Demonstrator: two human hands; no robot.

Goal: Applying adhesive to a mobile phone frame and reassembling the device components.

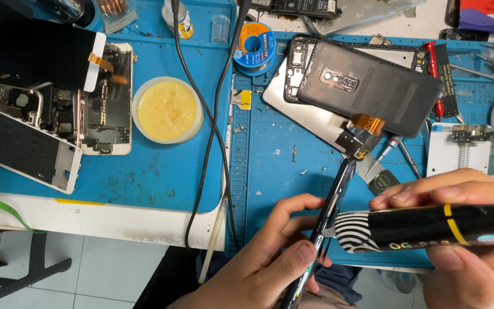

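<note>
Left hand (270, 263) pinches the thin black phone frame (333, 206) on edge; right hand (464, 240) grips the black-and-yellow glue tube (424, 228), nozzle touching. I'd squeeze gently, bead thin.

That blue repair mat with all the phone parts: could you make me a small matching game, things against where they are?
Things:
1. round tub of yellow paste
2. dark phone back cover
3. thin black phone frame
4. black tube with yellow bands

Places:
A. held edge-up in the left hand
B. lying flat at the top of the blue mat
C. gripped in the right hand
D. left of the black cables

Pairs: 1-D, 2-B, 3-A, 4-C
</note>
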